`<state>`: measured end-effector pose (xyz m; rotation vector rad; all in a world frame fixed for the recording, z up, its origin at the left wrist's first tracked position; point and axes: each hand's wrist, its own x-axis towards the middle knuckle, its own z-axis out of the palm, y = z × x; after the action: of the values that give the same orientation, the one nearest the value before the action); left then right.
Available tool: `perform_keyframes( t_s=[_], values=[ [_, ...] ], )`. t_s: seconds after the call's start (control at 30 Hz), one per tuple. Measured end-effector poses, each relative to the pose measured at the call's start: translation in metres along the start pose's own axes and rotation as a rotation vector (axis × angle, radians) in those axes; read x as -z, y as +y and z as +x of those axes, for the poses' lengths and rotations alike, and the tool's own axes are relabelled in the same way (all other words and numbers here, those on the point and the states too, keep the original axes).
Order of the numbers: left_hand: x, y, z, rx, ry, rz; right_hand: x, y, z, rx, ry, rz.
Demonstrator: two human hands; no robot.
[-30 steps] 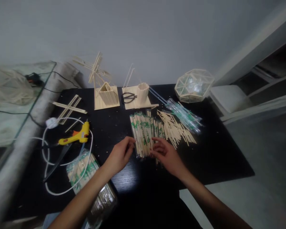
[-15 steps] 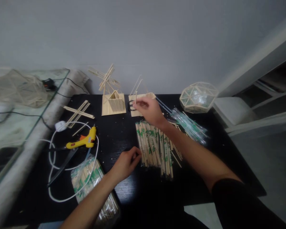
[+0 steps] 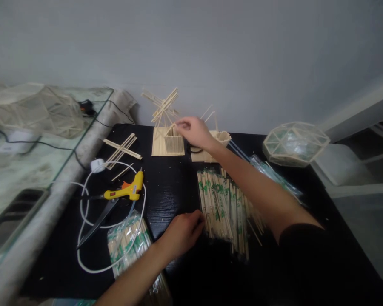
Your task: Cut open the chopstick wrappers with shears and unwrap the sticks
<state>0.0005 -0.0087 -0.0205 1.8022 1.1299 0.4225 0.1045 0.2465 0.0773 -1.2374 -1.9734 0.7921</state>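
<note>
My right hand point(image 3: 194, 131) reaches over the table with thumb and fingers pinched beside the top of a small stick-walled box point(image 3: 174, 143). The box sits on the square wooden base point(image 3: 159, 142) of a windmill model, whose crossed stick blades point(image 3: 164, 105) rise behind. Whether anything is in the pinch is too small to make out. My left hand point(image 3: 187, 231) rests loosely curled on the black table, at the left edge of a pile of wrapped chopsticks point(image 3: 215, 204). Nothing shows in its fingers. Partly behind my right forearm stands a second stick model point(image 3: 222, 137).
At left lie a yellow glue gun point(image 3: 124, 189) with a looped white cable, scissors point(image 3: 97, 223), a stick cross point(image 3: 123, 149) and a chopstick pack point(image 3: 127, 238). A faceted stick frame point(image 3: 295, 142) stands at right, near clear-wrapped glue sticks point(image 3: 274, 174).
My right hand has moved left from the second model to the windmill model's box. My left hand stays beside the chopstick pile. The view has shifted left.
</note>
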Motion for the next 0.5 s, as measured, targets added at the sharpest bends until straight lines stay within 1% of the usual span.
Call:
perform_keyframes(
  t_s=[0.1, 0.13, 0.2, 0.23, 0.3, 0.33, 0.4, 0.5],
  values=[
    [0.002, 0.003, -0.001, -0.009, -0.014, 0.014, 0.007, 0.001, -0.015, 0.014, 0.017, 0.053],
    [0.003, 0.004, -0.002, -0.011, -0.016, 0.016, 0.01, 0.0, -0.024, 0.008, 0.027, 0.078],
    [0.003, 0.004, -0.003, -0.002, -0.013, 0.028, 0.016, -0.001, -0.048, 0.012, 0.0, 0.116],
    [0.003, 0.004, -0.004, 0.004, -0.008, 0.038, 0.019, -0.002, -0.063, 0.025, -0.006, 0.135],
    [0.003, 0.004, -0.004, 0.01, 0.002, 0.061, 0.025, -0.004, -0.098, 0.033, -0.082, 0.163],
    [0.003, 0.003, -0.004, 0.007, 0.008, 0.068, 0.028, -0.003, -0.117, 0.016, -0.112, 0.16],
    [0.002, 0.002, -0.003, -0.012, 0.025, 0.071, 0.033, 0.0, -0.156, -0.035, -0.161, 0.089],
    [0.002, 0.001, -0.001, -0.031, 0.071, 0.05, 0.038, 0.01, -0.209, -0.119, -0.147, -0.069]
  ],
)
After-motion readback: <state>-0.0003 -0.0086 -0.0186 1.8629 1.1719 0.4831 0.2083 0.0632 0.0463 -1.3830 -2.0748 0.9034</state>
